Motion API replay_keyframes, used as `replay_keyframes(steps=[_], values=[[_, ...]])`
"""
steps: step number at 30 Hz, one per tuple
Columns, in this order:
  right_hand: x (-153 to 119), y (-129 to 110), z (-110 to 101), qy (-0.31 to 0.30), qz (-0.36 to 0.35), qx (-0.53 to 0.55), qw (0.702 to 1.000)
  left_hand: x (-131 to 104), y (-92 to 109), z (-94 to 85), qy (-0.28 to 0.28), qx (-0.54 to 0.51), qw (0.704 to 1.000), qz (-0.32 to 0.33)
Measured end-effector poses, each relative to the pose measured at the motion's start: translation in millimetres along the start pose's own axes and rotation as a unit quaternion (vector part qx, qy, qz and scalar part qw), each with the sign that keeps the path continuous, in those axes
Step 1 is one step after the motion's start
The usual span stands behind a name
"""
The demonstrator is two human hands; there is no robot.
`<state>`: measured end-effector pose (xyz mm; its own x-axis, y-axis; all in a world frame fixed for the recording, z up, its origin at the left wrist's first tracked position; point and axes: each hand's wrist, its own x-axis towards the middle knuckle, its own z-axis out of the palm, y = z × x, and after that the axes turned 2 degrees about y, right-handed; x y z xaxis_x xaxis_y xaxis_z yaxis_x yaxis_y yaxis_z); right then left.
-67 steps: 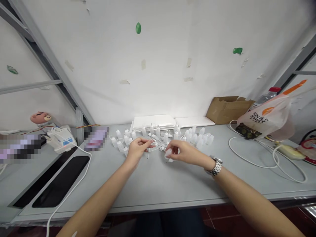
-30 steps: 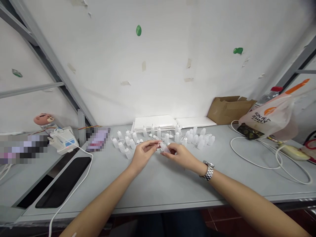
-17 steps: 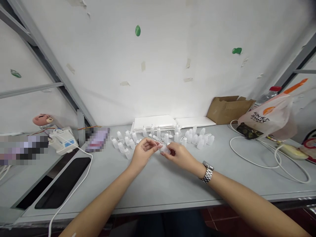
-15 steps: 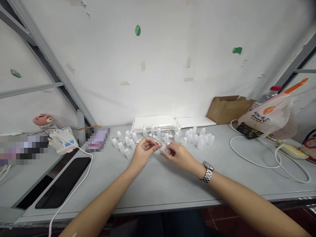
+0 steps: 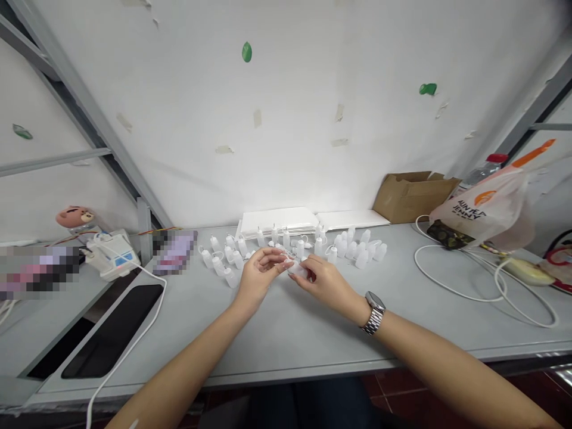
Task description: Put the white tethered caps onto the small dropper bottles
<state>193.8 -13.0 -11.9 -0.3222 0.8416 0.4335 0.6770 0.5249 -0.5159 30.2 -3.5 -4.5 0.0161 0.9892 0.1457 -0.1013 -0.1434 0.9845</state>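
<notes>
The fingers of the right hand (image 5: pixel 324 277) pinch a small, translucent white plastic bottle (image 5: pixel 298 270) over the middle of the grey tabletop (image 5: pixel 308 339), and those of the left hand (image 5: pixel 258 275) pinch its left end; squeezing its seemingly soft wall too hard could make it slip and topple the upright white nozzle-topped bottles (image 5: pixel 301 247) on the far side. Both hands angle inward, forearms slanting from near left and near right.

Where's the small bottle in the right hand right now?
In the head view, the small bottle is just right of centre, held by the right hand with the left hand at its other end, in front of the white sheets.
</notes>
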Motion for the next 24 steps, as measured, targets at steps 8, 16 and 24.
replay_keyframes(steps=[8, 16, 24], values=[[-2.1, -6.8, 1.8, -0.012, 0.016, 0.044, 0.999, -0.4, -3.9, 1.1, -0.043, -0.067, 0.995, -0.060], [-0.1, -7.2, 1.9, -0.074, 0.078, 0.146, 0.984, -2.8, 1.6, -0.8, -0.108, -0.074, 0.988, -0.079], [1.6, -10.1, -2.8, -0.054, 0.107, 0.190, 0.974, 0.2, 6.0, -4.2, -0.077, -0.091, 0.992, -0.051]])
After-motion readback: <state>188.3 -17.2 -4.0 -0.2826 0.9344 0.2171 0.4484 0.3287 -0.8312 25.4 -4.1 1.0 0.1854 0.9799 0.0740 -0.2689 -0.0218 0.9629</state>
